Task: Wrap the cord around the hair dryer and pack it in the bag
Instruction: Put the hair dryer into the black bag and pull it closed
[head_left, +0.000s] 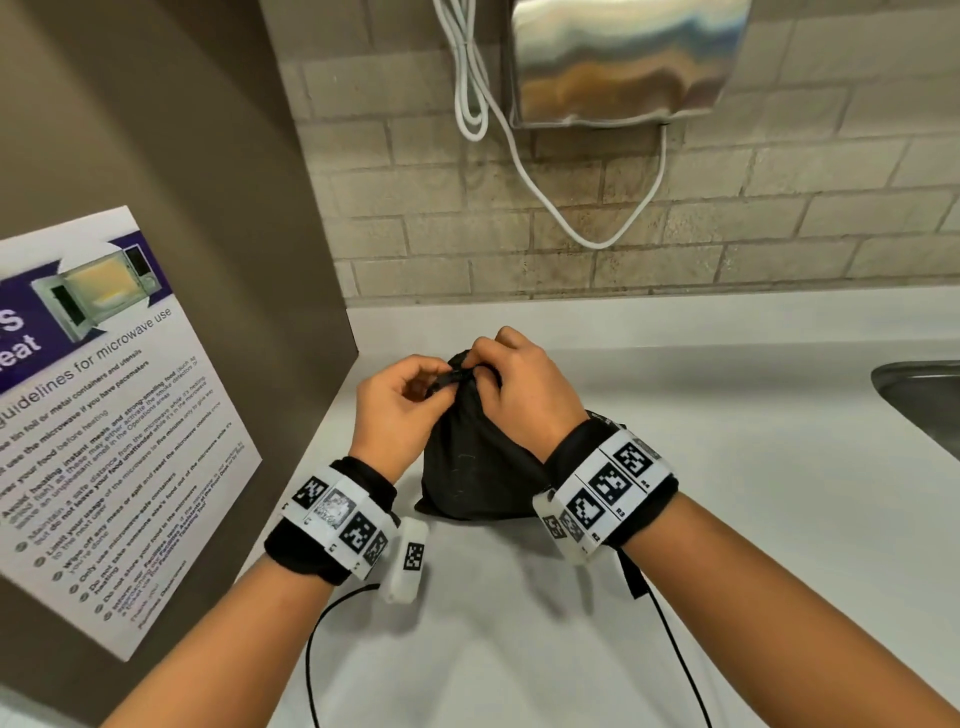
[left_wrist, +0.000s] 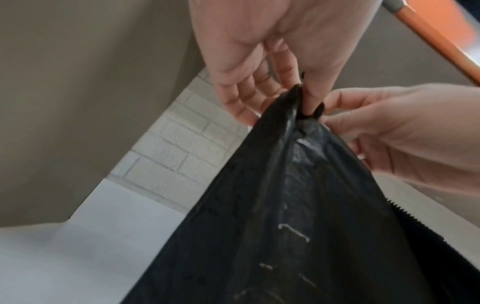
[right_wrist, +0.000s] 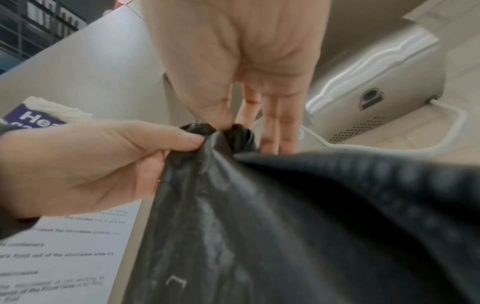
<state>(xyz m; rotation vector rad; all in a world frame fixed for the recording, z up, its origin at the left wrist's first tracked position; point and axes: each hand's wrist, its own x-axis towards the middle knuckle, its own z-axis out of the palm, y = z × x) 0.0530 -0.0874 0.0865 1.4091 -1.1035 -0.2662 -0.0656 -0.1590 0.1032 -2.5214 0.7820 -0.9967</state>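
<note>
- A black bag stands upright on a pale table, bulging at the bottom and gathered to a narrow neck at the top. The hair dryer and its cord are not visible; judging by the full shape, they are probably already inside.
- The left hand pinches the gathered neck from the left side, thumb and fingers curled onto the cloth and a small black piece, perhaps a drawstring toggle; too small to tell.
- The right hand pinches the same neck from the right, fingertips meeting the left hand's at the top of the bag.
- The wrist views confirm both grips: each thumb presses bunched black cloth, with the other hand just across from it.
- The step in hand appears to be closing the bag's mouth. To do it well, one hand should hold the neck steady while the other draws the closure snug, keeping the bag resting on the table so it does not tip.
- Around the bag: a poster of microwave rules on the wall panel to the left, a metal hand dryer on the brick wall above with a white cable looping below it, and the edge of a sink at far right.
</note>
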